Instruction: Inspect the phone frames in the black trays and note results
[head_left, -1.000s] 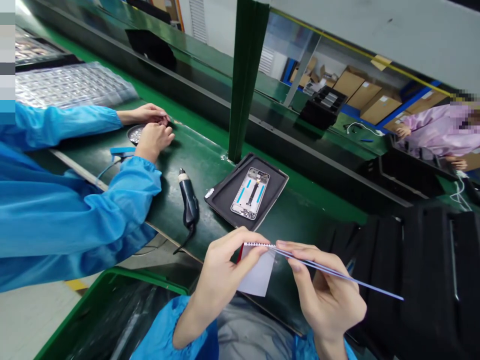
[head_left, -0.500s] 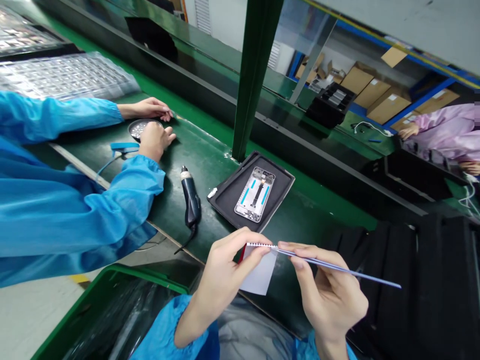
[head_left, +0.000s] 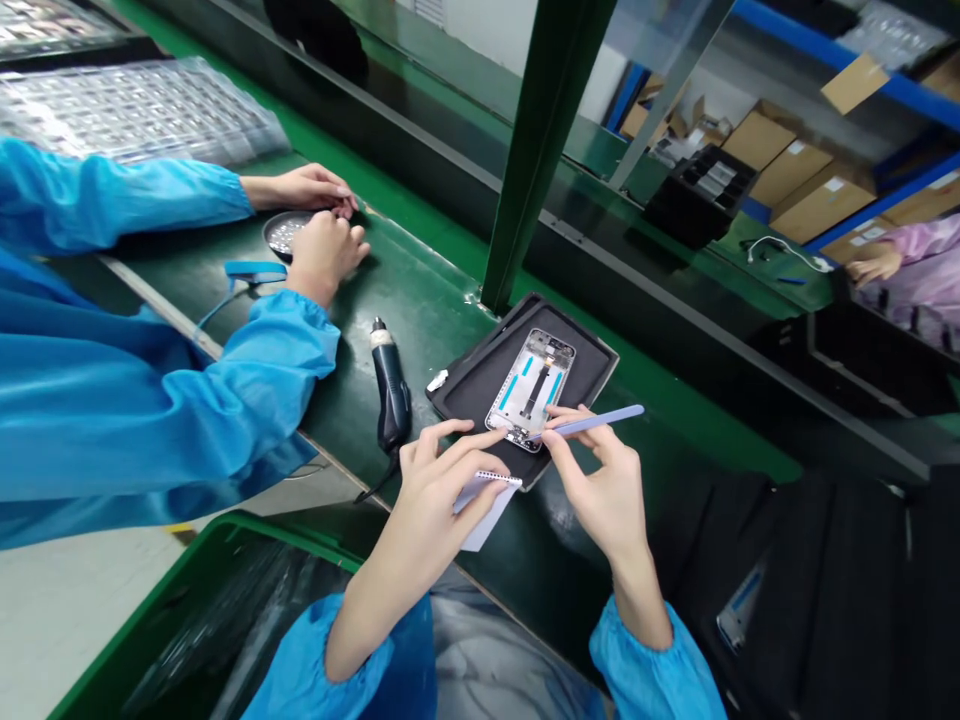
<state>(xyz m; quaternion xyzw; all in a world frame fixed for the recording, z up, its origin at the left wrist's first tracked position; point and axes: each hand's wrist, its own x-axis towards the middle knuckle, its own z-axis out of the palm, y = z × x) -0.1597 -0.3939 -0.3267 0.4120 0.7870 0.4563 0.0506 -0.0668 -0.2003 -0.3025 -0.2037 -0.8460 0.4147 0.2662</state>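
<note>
Tweezers [head_left: 604, 418] are pinched between thumb and fingers of the right hand [head_left: 604, 485], their tips over the lower end of the phone [head_left: 525, 385], too small to tell whether they touch it; the left hand [head_left: 442, 485] grips a white sheet [head_left: 487, 522], partly covered by its fingers. The phone lies on the black tray [head_left: 466, 402], right fingers overlapping its lower corner. Left of the tray lies a screwdriver [head_left: 391, 400], and a co-worker's nearer hand [head_left: 324, 258] hides part of a dish [head_left: 283, 233].
</note>
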